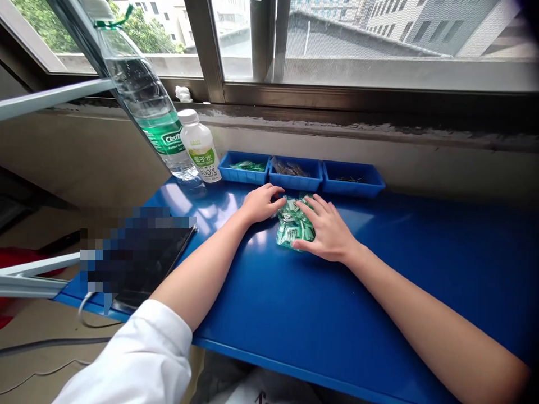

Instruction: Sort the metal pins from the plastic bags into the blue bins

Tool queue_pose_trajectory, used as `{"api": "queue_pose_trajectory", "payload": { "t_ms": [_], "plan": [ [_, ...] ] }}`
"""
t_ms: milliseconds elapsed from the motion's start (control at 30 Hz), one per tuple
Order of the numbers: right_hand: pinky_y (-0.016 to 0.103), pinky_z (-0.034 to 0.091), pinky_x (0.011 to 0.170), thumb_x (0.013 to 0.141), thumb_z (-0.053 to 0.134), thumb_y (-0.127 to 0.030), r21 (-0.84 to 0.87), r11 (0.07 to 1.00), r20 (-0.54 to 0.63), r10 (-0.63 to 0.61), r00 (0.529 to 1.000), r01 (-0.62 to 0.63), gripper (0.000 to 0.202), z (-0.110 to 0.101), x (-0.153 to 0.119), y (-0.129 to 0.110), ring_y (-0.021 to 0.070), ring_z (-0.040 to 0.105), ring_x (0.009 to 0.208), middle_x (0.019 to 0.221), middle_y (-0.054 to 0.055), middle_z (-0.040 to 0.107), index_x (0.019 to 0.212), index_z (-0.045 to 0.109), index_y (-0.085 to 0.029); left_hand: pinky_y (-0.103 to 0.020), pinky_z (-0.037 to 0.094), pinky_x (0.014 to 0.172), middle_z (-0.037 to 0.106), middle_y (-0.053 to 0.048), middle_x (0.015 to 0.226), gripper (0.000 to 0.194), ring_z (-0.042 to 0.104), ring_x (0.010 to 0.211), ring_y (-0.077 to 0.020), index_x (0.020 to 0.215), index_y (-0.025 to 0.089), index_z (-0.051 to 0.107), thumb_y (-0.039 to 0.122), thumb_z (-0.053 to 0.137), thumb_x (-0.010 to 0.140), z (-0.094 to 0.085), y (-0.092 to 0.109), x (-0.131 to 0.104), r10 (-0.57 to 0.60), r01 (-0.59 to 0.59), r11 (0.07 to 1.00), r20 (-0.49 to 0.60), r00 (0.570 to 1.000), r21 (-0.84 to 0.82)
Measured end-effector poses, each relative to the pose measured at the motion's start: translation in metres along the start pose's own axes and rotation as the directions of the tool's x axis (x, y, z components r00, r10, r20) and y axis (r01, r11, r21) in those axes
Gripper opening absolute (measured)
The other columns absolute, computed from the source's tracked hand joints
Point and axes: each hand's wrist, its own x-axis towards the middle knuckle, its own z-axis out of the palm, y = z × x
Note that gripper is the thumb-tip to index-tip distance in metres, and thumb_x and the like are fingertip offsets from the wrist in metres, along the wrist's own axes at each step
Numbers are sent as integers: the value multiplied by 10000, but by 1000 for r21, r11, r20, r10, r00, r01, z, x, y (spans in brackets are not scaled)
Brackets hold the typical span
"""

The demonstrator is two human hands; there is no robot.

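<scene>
A clear plastic bag of small green pieces lies flat on the blue table in front of me. My right hand rests over its right side, fingers and thumb spread, touching the bag. At the bag's upper left corner is my left hand, its fingers slightly bent and the thumb apart from the index finger, with the thumb tip at the bag's edge. I see nothing gripped in either hand. What the green pieces are is too small to tell.
Behind the hands stand three blue bins: one with green pieces, one with greyish pieces and one with thin dark pieces. A large water bottle and a white drink bottle stand left. A dark, partly pixelated flat object lies nearer.
</scene>
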Motion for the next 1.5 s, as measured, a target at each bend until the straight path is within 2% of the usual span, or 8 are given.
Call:
{"api": "queue_pose_trajectory", "payload": {
  "t_ms": [133,300,633,733,900,1133,1367,1500],
  "plan": [
    [632,201,1086,854,336,-686,6,1000,38,-9,999,9,784,4,1,4,371,236,1407,1521,128,334,1476,331,-207,-305,484,798,653,-40,1092,435,626,945,-201,1193,231,623,474,492,857,-1,4,-2,-5,4,999,21,1000,38],
    [631,213,1074,887,311,-646,-22,1000,9,21,1000,-21,703,6,1,1,372,324,1359,1465,134,423,1422,426,-205,-296,481,787,647,-26,1100,427,627,947,-195,1204,252,629,465,474,869,-1,6,-4,24,-26,998,37,999,49],
    [433,449,903,917,356,-558,139,990,-107,28,994,-13,573,-14,16,28,307,565,1102,1194,135,648,1233,612,-155,-298,478,854,631,-8,1199,413,616,1030,-203,1210,282,638,431,471,863,-2,9,-5,75,-80,995,86,993,63],
    [436,428,956,926,360,-510,183,981,-194,106,975,-70,536,-7,18,41,305,540,1153,1205,134,642,1221,618,-143,-295,479,859,630,-7,1209,396,616,1039,-203,1179,270,658,411,471,860,-1,8,-4,97,-103,993,96,991,61],
    [527,334,1024,907,398,-476,108,985,-87,141,986,-131,525,5,18,47,345,434,1278,1376,124,528,1311,549,-177,-296,488,849,635,-11,1204,389,624,1021,-209,1152,261,677,413,472,858,-2,8,-3,93,-94,996,93,991,9],
    [479,369,964,831,487,-444,129,976,-84,185,979,-173,559,4,18,47,340,470,1171,1248,139,572,1312,535,-164,-275,501,788,672,-37,1116,357,645,930,-193,1066,208,717,378,479,862,-2,6,-2,82,-76,988,36,996,-136],
    [481,363,951,832,427,-391,5,981,-56,196,979,-196,534,7,17,43,357,427,1141,1217,159,528,1301,539,-162,-276,499,758,684,-29,1095,333,634,930,-195,1083,229,704,316,498,836,1,4,-2,101,-97,992,46,994,-86],
    [477,374,932,803,469,-388,52,978,-72,203,976,-200,459,7,17,44,347,443,1124,1195,148,545,1198,564,-175,-276,500,765,685,-24,1090,331,634,937,-193,1077,235,705,279,485,833,2,2,-2,103,-99,991,36,994,-86]
  ]
}}
